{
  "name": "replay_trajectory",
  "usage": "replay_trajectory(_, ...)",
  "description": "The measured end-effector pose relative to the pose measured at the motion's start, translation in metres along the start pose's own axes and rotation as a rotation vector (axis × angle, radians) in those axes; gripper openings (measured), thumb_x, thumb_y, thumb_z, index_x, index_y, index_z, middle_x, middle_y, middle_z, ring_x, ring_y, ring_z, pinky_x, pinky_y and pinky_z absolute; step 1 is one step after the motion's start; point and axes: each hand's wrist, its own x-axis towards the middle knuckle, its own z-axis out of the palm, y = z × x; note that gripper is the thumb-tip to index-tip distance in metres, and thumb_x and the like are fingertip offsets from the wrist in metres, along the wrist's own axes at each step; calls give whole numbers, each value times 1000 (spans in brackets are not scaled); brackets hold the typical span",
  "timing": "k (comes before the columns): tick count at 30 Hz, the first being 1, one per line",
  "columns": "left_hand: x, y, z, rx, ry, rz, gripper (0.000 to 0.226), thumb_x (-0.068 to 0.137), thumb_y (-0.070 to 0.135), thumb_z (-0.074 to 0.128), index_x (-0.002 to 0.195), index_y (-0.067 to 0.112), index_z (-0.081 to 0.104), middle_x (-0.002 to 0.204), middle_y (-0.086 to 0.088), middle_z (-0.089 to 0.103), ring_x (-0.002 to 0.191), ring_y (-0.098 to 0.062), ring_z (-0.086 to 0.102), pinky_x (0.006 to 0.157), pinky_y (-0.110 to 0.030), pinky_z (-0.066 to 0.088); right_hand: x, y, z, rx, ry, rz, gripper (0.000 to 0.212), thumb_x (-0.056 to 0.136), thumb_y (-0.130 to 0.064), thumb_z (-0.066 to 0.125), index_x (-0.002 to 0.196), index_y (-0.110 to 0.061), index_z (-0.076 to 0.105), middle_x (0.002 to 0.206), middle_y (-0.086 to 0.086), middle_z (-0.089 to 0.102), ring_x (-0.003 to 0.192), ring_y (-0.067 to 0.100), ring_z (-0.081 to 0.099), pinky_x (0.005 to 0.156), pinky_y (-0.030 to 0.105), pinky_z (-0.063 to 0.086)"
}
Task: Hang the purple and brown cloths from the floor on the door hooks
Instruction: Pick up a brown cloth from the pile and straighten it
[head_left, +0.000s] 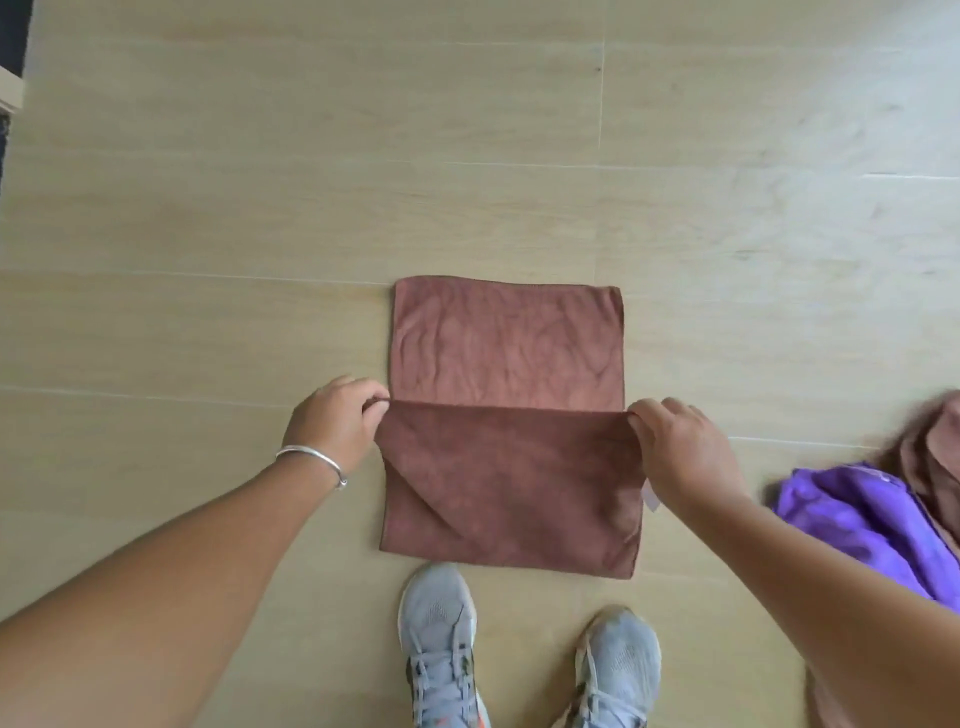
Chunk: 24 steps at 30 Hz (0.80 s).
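Step in hand: the brown cloth (506, 415) is being taken up from the floor (311, 156) by two corners; nothing is hung yet.
Left hand (332, 423): one near corner is pinched between thumb and fingers.
Right hand (680, 447): the other near corner is pinched likewise.
Brown cloth: the held edge is stretched between the two grips; the far half lies flat beyond them, and the near part sags below them toward the shoes (441, 644).
Purple cloth (857, 514): crumpled on the floor outside the right grip, untouched, beside more brown fabric.
Next move: a lift clear of the floor is judged necessary; door hooks are not in view, so a turn toward them is called for.
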Motion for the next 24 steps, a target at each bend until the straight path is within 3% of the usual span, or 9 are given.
replay_trajectory(6,134,-11,40,-1,85,100,7,87,21,64,89,24,70,71,13,47,72,-18,49,64,-29,36,137,27,37,9,117,-13,23,99,-27,46,103,-12,63,83,9,51,69,33,52,60,33,37)
replay_trajectory(12,217,-20,80,-4,158,135,8,90,22,59,91,24,67,88,6,62,82,-22,57,70,-33,45,234,49,69,-57,166,-46,26,100,-32,43,102,-13,62,82,1,45,72,31,51,60,32,35)
replay_trajectory(18,233,-22,94,113,174,173,6,92,28,50,89,25,55,96,5,58,84,-26,57,67,-34,43,257,51,74,-139,259,-151,25,99,-31,45,98,-13,63,90,5,55,89,30,54,62,31,33)
replay_trajectory(24,225,-16,74,199,262,323,13,86,32,51,82,26,62,85,9,63,85,-25,58,71,-36,45,249,48,64,-37,276,-217,24,98,-24,46,96,-9,64,94,7,62,93,31,53,73,36,43)
